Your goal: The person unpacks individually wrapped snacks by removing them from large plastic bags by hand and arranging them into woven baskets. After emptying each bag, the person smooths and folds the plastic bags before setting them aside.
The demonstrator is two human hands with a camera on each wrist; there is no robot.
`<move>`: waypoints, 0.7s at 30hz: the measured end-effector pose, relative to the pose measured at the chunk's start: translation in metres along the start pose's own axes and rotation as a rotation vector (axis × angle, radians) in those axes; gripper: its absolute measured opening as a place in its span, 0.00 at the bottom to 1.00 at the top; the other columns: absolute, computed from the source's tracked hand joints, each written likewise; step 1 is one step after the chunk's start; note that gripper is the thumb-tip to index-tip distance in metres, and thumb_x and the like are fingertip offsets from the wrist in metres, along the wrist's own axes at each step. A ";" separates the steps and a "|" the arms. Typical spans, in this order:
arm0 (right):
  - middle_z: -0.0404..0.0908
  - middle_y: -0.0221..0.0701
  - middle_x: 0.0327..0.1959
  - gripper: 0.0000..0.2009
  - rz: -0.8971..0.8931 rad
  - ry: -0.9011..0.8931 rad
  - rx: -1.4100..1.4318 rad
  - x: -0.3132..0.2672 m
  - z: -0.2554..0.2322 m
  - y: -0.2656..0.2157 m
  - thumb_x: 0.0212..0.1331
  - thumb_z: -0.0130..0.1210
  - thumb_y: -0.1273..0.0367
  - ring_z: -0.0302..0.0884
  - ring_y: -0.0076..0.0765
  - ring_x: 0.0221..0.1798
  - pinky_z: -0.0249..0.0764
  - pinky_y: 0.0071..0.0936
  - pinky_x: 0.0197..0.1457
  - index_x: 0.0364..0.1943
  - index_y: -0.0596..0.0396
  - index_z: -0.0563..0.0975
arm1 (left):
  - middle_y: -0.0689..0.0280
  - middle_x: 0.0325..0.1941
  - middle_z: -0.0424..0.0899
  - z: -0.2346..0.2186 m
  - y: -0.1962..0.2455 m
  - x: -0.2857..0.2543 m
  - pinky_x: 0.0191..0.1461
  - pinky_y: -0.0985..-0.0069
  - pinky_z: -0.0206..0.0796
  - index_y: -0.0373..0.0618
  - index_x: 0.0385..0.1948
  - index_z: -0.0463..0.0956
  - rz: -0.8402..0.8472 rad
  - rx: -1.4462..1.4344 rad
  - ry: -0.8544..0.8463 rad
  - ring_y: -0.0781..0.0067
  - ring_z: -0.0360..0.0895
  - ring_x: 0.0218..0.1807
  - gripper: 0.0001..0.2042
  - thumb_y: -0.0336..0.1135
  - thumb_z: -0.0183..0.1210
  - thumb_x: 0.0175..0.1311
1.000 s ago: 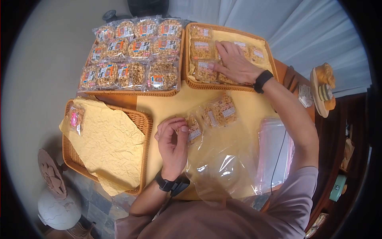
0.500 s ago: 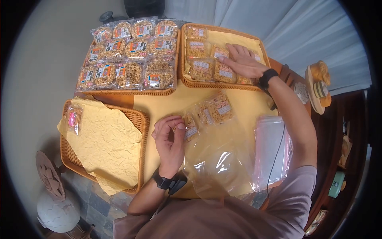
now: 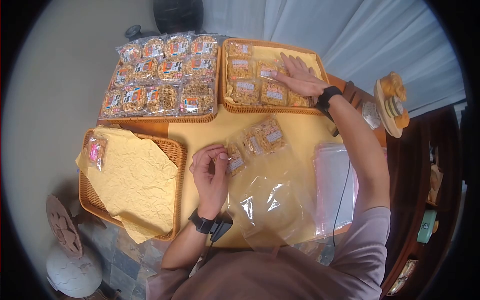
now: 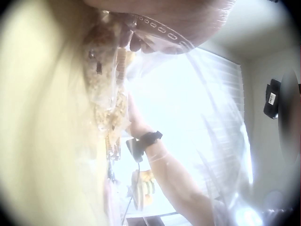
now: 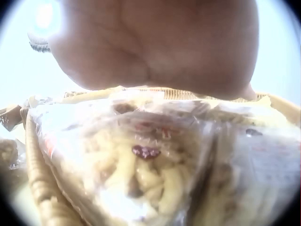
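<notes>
My left hand [image 3: 209,180] pinches the edge of a large clear plastic bag [image 3: 272,205] on the yellow-covered table. Inside the bag's far end lie several small packs of fried-dough snacks [image 3: 270,135], and the fingertips are right at the nearest one. In the left wrist view the bag's film [image 4: 174,40] runs up to the fingers. At the back right, my right hand [image 3: 302,77] is spread palm down over snack packs [image 3: 275,92] in a wicker basket [image 3: 225,75], its fingers straight. The right wrist view has the palm close over a pack [image 5: 141,165].
A basket of larger nut-cake packs [image 3: 145,70] stands back left. Nearer is a paper-lined basket [image 3: 182,175] with one pink-labelled pack [image 3: 96,152]. Flat clear bags [image 3: 332,195] lie at the right, a cable [image 3: 342,200] across them. A bread display board [image 3: 387,110] stands beyond.
My right hand has moved rightward within the back right basket, uncovering the middle packs, and its fingers now lie straighter. The left hand keeps its hold on the bag. The head view has shifted slightly.
</notes>
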State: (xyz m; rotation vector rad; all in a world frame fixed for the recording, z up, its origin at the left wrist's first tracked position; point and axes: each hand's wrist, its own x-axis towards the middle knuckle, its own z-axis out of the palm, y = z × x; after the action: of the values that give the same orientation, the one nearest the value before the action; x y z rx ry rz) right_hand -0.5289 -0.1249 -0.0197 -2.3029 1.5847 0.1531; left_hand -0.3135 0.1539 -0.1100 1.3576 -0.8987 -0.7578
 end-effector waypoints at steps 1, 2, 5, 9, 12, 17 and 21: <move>0.36 0.52 0.85 0.53 -0.004 0.004 -0.001 0.002 -0.001 -0.003 0.62 0.34 0.26 0.23 0.55 0.87 0.27 0.60 0.85 0.82 0.48 0.45 | 0.64 0.49 0.85 -0.001 0.000 -0.001 0.64 0.69 0.59 0.41 0.39 0.84 -0.005 0.010 -0.006 0.66 0.74 0.55 0.05 0.30 0.61 0.70; 0.36 0.51 0.85 0.53 -0.036 -0.005 0.000 0.004 -0.002 -0.006 0.62 0.34 0.26 0.23 0.55 0.87 0.27 0.59 0.85 0.82 0.48 0.45 | 0.64 0.49 0.85 -0.001 0.000 -0.001 0.64 0.69 0.59 0.41 0.39 0.84 -0.004 0.010 -0.004 0.66 0.74 0.55 0.05 0.30 0.61 0.70; 0.38 0.49 0.85 0.51 -0.086 -0.029 -0.043 0.003 0.003 -0.021 0.65 0.35 0.28 0.25 0.55 0.87 0.27 0.59 0.85 0.82 0.50 0.48 | 0.63 0.49 0.85 0.000 -0.003 0.000 0.62 0.69 0.63 0.40 0.38 0.84 0.000 0.007 0.001 0.67 0.75 0.54 0.05 0.29 0.61 0.70; 0.37 0.49 0.85 0.52 -0.100 0.015 -0.094 -0.001 0.007 -0.021 0.64 0.36 0.28 0.22 0.54 0.87 0.28 0.61 0.85 0.81 0.52 0.50 | 0.62 0.48 0.85 0.000 -0.010 0.000 0.58 0.70 0.66 0.39 0.39 0.84 -0.013 -0.060 0.002 0.68 0.76 0.51 0.05 0.30 0.61 0.70; 0.39 0.49 0.85 0.51 -0.095 0.232 -0.088 -0.011 0.002 -0.019 0.65 0.38 0.29 0.25 0.56 0.87 0.35 0.61 0.85 0.80 0.56 0.52 | 0.62 0.46 0.85 0.000 -0.010 0.002 0.52 0.73 0.68 0.38 0.39 0.84 -0.035 -0.129 0.002 0.71 0.76 0.47 0.07 0.32 0.62 0.71; 0.71 0.48 0.70 0.31 -0.390 0.315 0.358 -0.134 -0.036 -0.049 0.72 0.55 0.52 0.65 0.49 0.74 0.63 0.41 0.75 0.69 0.62 0.69 | 0.66 0.39 0.83 -0.001 -0.017 0.006 0.40 0.80 0.68 0.38 0.40 0.83 -0.015 -0.202 0.026 0.81 0.75 0.39 0.09 0.35 0.61 0.74; 0.88 0.39 0.47 0.16 -0.512 0.092 0.538 -0.269 -0.044 -0.062 0.69 0.61 0.65 0.86 0.39 0.49 0.78 0.33 0.58 0.53 0.62 0.82 | 0.71 0.33 0.81 -0.003 -0.006 0.007 0.33 0.84 0.64 0.38 0.44 0.81 -0.158 -0.348 -0.003 0.86 0.72 0.31 0.10 0.37 0.59 0.76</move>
State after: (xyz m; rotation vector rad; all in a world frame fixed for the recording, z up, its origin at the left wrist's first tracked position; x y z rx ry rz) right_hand -0.5760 0.1183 0.1097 -2.1960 0.8727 -0.4517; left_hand -0.3076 0.1490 -0.1152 1.1255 -0.6305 -0.9878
